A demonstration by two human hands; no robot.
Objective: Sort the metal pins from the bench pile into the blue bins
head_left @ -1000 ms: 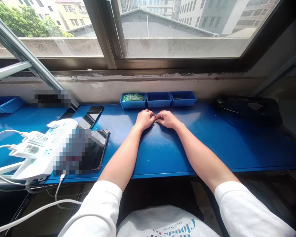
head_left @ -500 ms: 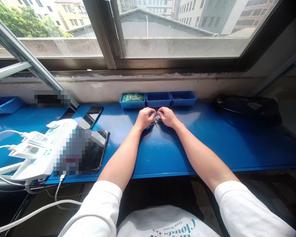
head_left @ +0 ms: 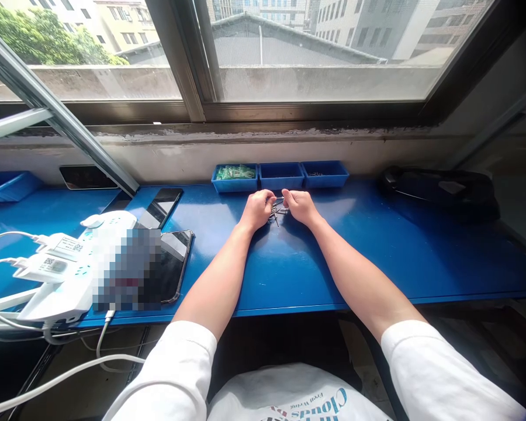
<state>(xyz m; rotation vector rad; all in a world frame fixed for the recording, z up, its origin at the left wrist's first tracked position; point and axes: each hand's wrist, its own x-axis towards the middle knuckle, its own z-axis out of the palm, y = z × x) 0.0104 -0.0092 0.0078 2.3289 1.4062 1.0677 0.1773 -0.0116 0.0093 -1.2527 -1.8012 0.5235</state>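
Observation:
Several small metal screw-like pieces (head_left: pixel 277 220) lie in a loose pile on the blue table (head_left: pixel 289 269), between my two hands. My left hand (head_left: pixel 258 209) is closed at the pile's left side, thumb and fingers pinched on something too small to make out. On the right side, my right hand (head_left: pixel 298 206) is also closed, its fingertips pressed together near a thin metal piece; what they grip is hidden. Behind the hands stand three blue bins: the left one (head_left: pixel 235 186) holds green-and-white packets, the middle one (head_left: pixel 281 183) looks dark inside, the right one (head_left: pixel 326 182) holds small metal pieces.
At the left are a white power strip (head_left: pixel 76 280) with plugs and cables, a phone (head_left: pixel 165 204), a tablet-like device (head_left: pixel 170 275) and another blue bin (head_left: pixel 9 187). A black bag (head_left: pixel 447 193) lies at the back right. A metal frame (head_left: pixel 83 146) slants down at left.
My right hand's fingertips have shifted slightly up and away from the left hand, opening a small gap over the pile. My left hand has barely moved.

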